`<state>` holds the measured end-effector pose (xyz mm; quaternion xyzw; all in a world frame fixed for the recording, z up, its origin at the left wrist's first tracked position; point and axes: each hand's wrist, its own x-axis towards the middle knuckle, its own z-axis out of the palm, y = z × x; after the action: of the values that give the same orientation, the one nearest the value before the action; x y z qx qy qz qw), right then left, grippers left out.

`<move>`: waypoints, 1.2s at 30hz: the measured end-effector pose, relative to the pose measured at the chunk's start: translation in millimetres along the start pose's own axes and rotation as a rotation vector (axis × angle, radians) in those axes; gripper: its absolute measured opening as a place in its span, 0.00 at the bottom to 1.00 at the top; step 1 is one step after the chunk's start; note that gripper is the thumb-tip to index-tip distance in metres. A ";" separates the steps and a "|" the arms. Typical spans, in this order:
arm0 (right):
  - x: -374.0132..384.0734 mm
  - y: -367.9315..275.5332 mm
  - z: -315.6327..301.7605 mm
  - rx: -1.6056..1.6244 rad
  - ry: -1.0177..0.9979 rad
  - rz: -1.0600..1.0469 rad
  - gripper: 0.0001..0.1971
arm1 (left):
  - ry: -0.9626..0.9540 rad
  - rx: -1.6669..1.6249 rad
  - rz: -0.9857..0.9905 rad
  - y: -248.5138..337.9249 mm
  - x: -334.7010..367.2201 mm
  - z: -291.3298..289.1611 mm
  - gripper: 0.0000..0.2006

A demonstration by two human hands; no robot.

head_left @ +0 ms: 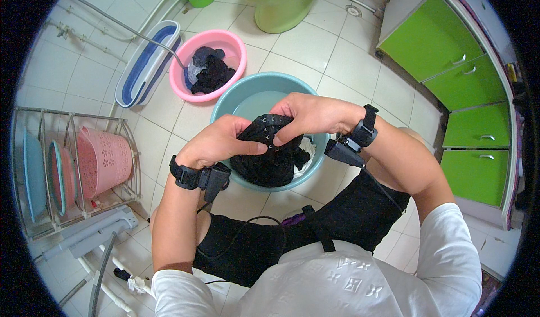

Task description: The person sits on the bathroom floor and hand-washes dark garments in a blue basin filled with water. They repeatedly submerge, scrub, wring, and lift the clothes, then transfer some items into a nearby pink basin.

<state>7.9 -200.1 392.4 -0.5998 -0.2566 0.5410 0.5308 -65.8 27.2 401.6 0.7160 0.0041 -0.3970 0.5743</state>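
Over the blue basin (228, 95), a black garment (261, 168) is held up between both hands. Rows of small shiny metal eyelets or fasteners run along its raised edge. My left hand (222, 140) pinches the left side of that edge, thumb on top. On the other side, my right hand (306, 114) grips the same edge, thumb pressed near the fasteners. The rest of the garment bunches down into the basin. Cloudy water (256, 99) shows behind it, and a white cloth (306, 153) lies by the basin's right wall. Most fingertips are hidden under the fabric.
A pink basin (239, 50) of dark clothes stands beyond on the tiled floor, with a grey hose (163, 44) reaching into it. Left are a folded blue-white tub (126, 84) and a metal rack (73, 117). Green cabinets (444, 41) line the right; a green toilet (281, 8) stands ahead.
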 end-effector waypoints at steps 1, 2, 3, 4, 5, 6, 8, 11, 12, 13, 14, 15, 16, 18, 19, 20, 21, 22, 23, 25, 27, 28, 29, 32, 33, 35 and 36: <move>0.0 -0.7 -0.9 -0.029 -0.002 -0.001 0.07 | 0.011 0.026 0.000 -0.2 0.0 0.5 0.09; -0.2 -1.9 -2.6 -0.059 -0.004 -0.001 0.08 | 0.014 0.045 -0.012 -0.9 0.3 0.7 0.10; -0.6 -3.3 -4.8 -0.172 0.022 -0.028 0.09 | 0.018 0.066 -0.025 -2.1 1.0 0.4 0.10; -1.5 -5.5 -7.9 -0.289 0.048 -0.057 0.09 | 0.037 0.108 0.037 -3.8 0.9 -0.8 0.11; -2.7 -8.2 -11.7 -0.416 0.089 -0.078 0.10 | 0.058 0.152 0.100 -6.3 0.9 -2.6 0.12; -5.4 -11.0 -15.5 -0.376 0.091 -0.119 0.11 | 0.062 0.194 0.189 -9.1 1.4 -4.7 0.13; -11.8 -17.8 -24.5 -0.321 0.121 -0.183 0.12 | 0.129 0.354 0.291 -14.0 4.6 -14.1 0.16; -19.8 -26.8 -38.0 -0.445 0.093 -0.136 0.13 | 0.203 0.484 0.328 -20.0 15.0 -26.4 0.18; -21.1 -28.2 -42.4 -0.545 0.068 -0.109 0.14 | 0.219 0.514 0.288 -21.4 17.6 -28.3 0.18; -22.2 -27.1 -44.4 -0.651 0.099 -0.056 0.14 | 0.271 0.615 0.315 -22.1 19.9 -28.4 0.17; -22.0 -24.6 -46.0 -0.744 0.120 -0.035 0.15 | 0.320 0.723 0.317 -21.7 22.4 -27.6 0.16; -21.3 -20.1 -46.8 -0.838 0.150 -0.018 0.15 | 0.362 0.824 0.281 -21.0 23.8 -25.1 0.15; -19.9 -12.9 -44.8 -0.994 0.225 0.007 0.14 | 0.385 0.976 0.374 -19.9 25.0 -21.2 0.13; -11.7 7.1 -35.5 -1.327 0.324 0.078 0.09 | 0.443 1.263 0.540 -17.6 26.6 -11.2 0.09; -7.0 18.1 -29.4 -1.484 0.378 0.168 0.07 | 0.466 1.301 0.512 -17.0 26.4 -6.9 0.10; -4.7 28.2 -24.5 -1.636 0.369 0.129 0.05 | 0.514 1.330 0.530 -17.1 26.0 -3.0 0.10; -3.5 36.7 -21.1 -1.681 0.427 0.083 0.04 | 0.569 1.347 0.584 -17.8 25.6 -0.5 0.11; -1.4 42.7 -18.2 -1.717 0.464 0.039 0.04 | 0.585 1.411 0.460 -18.7 24.6 -0.1 0.09; 0.7 45.6 -16.5 -1.752 0.493 0.029 0.04 | 0.630 1.404 0.450 -19.5 23.9 -1.5 0.09; 3.2 43.8 -14.4 -1.638 0.650 -0.137 0.04 | 0.675 1.364 0.413 -21.9 20.1 -5.7 0.08; 2.2 32.9 -15.8 -1.470 0.722 -0.239 0.05 | 0.705 1.154 0.466 -21.4 18.2 -11.6 0.07; 0.8 25.7 -16.8 -1.348 0.769 -0.295 0.06 | 0.721 1.042 0.495 -20.1 17.8 -13.6 0.07; -1.9 18.5 -18.4 -1.344 0.797 -0.314 0.06 | 0.742 0.923 0.493 -18.4 17.4 -15.1 0.06; -11.2 2.4 -25.6 -1.361 0.857 -0.458 0.07 | 0.926 0.856 0.700 -12.4 15.7 -15.3 0.05; -13.7 1.0 -26.9 -1.391 0.855 -0.392 0.07 | 0.944 0.910 0.726 -10.2 14.9 -17.1 0.05; -15.4 3.2 -30.2 -1.459 0.878 -0.358 0.06 | 0.936 0.867 0.583 -7.1 13.8 -21.4 0.05; -13.5 6.2 -31.9 -1.451 0.830 -0.314 0.08 | 0.752 0.623 0.360 -6.0 14.3 -23.9 0.05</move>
<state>31.8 -225.4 387.0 -0.8988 -0.4045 -0.1014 0.1347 -45.3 42.6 389.1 0.9355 -0.0315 0.0106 0.3519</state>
